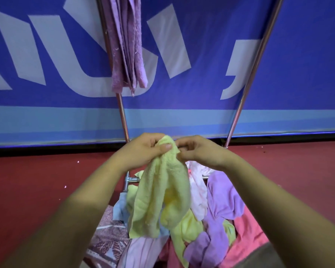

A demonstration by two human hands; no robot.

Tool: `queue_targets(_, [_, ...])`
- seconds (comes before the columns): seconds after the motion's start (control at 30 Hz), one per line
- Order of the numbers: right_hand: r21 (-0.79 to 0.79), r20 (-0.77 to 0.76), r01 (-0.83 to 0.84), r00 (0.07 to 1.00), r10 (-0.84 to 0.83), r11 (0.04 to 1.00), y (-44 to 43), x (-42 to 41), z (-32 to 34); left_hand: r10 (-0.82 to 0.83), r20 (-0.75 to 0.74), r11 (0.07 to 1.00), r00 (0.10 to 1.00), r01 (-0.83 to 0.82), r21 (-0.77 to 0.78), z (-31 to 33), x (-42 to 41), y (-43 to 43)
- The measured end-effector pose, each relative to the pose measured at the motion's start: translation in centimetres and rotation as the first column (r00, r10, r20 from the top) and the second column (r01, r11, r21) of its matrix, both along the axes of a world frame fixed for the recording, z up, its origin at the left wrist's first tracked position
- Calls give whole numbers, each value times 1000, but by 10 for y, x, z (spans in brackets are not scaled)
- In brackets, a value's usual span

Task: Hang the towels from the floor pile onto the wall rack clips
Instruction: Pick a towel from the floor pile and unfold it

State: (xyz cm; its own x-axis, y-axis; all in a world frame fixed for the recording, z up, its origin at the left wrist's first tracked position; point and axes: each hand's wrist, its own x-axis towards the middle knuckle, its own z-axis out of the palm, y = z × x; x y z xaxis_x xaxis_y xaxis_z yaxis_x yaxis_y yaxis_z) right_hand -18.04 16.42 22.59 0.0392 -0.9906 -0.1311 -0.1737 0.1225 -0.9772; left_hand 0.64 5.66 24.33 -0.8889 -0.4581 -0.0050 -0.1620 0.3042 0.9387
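Note:
A pale yellow towel (161, 192) hangs in front of me above the floor pile. My left hand (143, 149) grips its bunched top edge, thumb over the cloth. My right hand (199, 151) pinches the same edge just to the right. Below lies the pile of towels (219, 207) in purple, pink, yellow and light blue. A purple towel (127, 45) hangs folded from the rack at the top of the view; its clip is out of frame.
Two metal rack legs (248, 82) slant down to the red floor (33, 186), with a crossbar joint (127, 179) by the pile. A blue banner with white lettering (201, 55) covers the wall behind. A patterned cloth (108, 238) lies left of the pile.

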Motion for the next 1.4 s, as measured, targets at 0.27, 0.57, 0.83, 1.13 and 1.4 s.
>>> queue_targets(0.27, [-69,392,567,772,-500,821,-1,-19,20,70,411,938,909,81,-338,-18,14,-24])
queue_targets(0.57, [97,80,209,973,-216,973,12,-16,9,180,-49,981,982,-175,81,17,4,-5])
queue_targets(0.83, [31,115,-85,990,81,996,15,-3,28,185,23,983,982,-186,12,10,2,-4])
queue_targets(1.13, [-39,346,393,868,-356,919,8,-18,29,66,80,962,995,-85,260,4,10,-9])
queue_targets(1.4, [56,51,468,881,-470,882,12,-36,14,445,-227,802,866,-272,532,0,5,-18])
